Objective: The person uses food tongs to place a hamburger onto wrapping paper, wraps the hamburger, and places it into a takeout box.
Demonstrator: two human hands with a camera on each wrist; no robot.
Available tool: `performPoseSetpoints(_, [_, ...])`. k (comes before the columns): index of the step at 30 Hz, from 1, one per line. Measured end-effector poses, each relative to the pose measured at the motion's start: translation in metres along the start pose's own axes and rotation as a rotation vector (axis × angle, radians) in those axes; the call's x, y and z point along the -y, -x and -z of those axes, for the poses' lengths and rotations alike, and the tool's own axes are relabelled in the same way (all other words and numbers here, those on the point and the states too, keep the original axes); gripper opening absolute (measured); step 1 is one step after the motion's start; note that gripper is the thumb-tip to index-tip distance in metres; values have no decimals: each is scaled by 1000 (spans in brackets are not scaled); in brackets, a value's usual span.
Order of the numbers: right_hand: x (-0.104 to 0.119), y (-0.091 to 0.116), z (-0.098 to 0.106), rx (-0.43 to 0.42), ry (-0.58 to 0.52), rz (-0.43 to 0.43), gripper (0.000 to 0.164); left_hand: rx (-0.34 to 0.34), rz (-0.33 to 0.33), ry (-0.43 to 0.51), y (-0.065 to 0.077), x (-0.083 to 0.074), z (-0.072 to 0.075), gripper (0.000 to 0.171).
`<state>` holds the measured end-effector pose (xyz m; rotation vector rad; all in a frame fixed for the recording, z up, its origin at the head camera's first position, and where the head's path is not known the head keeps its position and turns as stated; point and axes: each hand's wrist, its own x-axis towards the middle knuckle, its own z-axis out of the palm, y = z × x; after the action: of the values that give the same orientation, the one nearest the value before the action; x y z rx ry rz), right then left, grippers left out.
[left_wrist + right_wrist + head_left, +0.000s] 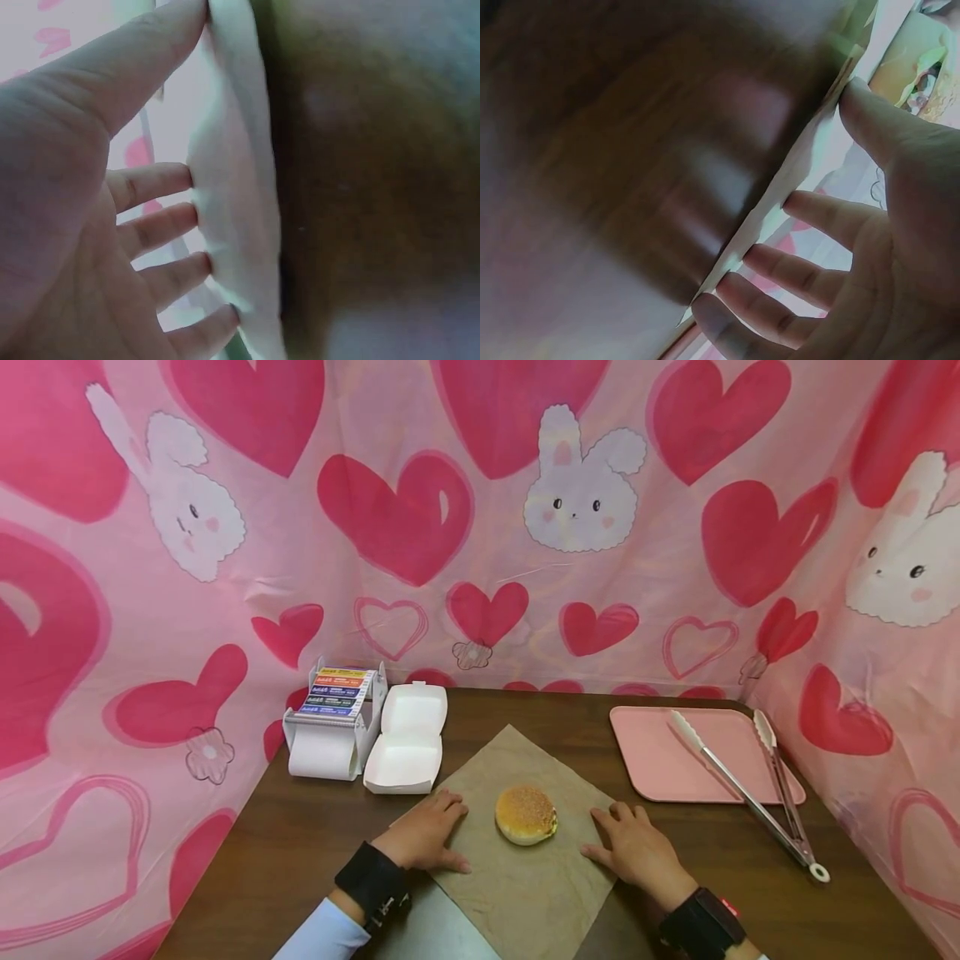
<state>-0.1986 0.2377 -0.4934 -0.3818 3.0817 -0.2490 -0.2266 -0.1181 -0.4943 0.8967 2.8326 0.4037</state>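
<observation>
A burger (526,816) with a sesame-seed bun sits in the middle of a brown wrapping paper sheet (517,902), turned corner-up on the table. At the sheet's left side my left hand (426,832) rests with fingers spread, fingertips on the paper. My right hand (633,852) mirrors it at the right corner, thumb and fingers spread apart. Both wrist views show straight fingers touching the paper's edge (240,180). In the right wrist view, lettuce and filling show at the burger's side (922,75). Neither hand touches the burger.
Behind my left hand stand a label dispenser (333,722) and an open white clamshell box (405,760). A pink tray (652,760) lies at the back right, with tongs (750,802) across it. A silvery surface (442,927) shows under the paper's near left side. A patterned curtain (480,643) borders the table.
</observation>
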Motion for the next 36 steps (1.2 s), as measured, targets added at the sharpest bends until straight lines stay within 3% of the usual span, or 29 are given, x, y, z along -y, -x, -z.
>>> performPoseSetpoints(6, [-1, -2, 2, 5, 3, -4, 69, -13, 4, -54, -11, -7, 5, 66])
performPoseSetpoints(13, [-2, -4, 5, -3, 14, 4, 67, -11, 55, -140, -29, -24, 16, 40])
performPoseSetpoints(19, [-3, -5, 4, 6, 14, 2, 68, -10, 64, -285, -48, -32, 28, 12])
performPoseSetpoints(23, [-4, -2, 2, 2, 8, 2, 69, -8, 88, -302, -73, -33, 43, 8])
performPoseSetpoints(28, [-4, -1, -2, 4, 3, -5, 69, -18, 147, -222, -110, -26, 58, 14])
performPoseSetpoints(36, [-1, -3, -2, 36, 7, -19, 69, -57, 171, -131, -161, 9, 46, 18])
